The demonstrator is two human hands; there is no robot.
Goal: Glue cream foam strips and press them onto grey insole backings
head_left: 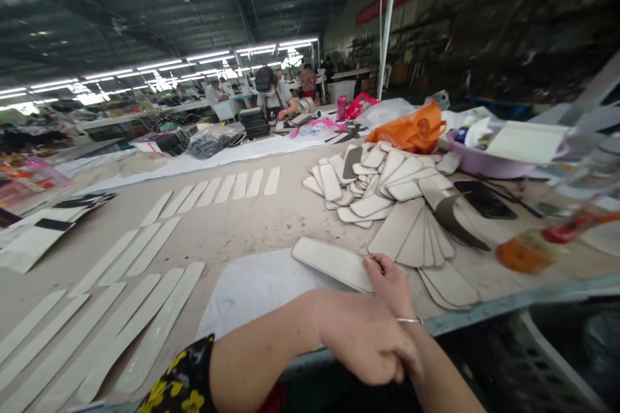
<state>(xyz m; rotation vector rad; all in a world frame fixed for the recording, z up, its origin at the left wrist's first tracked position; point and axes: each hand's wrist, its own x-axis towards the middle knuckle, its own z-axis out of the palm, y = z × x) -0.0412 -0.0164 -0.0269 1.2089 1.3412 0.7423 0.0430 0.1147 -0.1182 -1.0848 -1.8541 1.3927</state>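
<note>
My right hand [390, 280], with a bracelet at its wrist, pinches the right end of a long pale panel [332, 261] with rounded corners. The panel lies slantwise, partly above a white sheet [252, 284]. Nearer the camera, my left hand [368, 338] crosses in front of my right wrist with its fingers curled; whatever may be in them is hidden. Beside my right hand is a fan of pale panels [411, 232], and behind it a loose heap of smaller rounded panels [372, 180].
Long pale strips [135, 309] lie in rows at left, shorter ones [225, 188] farther back. At right are a phone [485, 200], an orange bag [411, 128], a purple basin [494, 158] and a container of orange stuff [526, 251]. A person [276, 99] works across the table.
</note>
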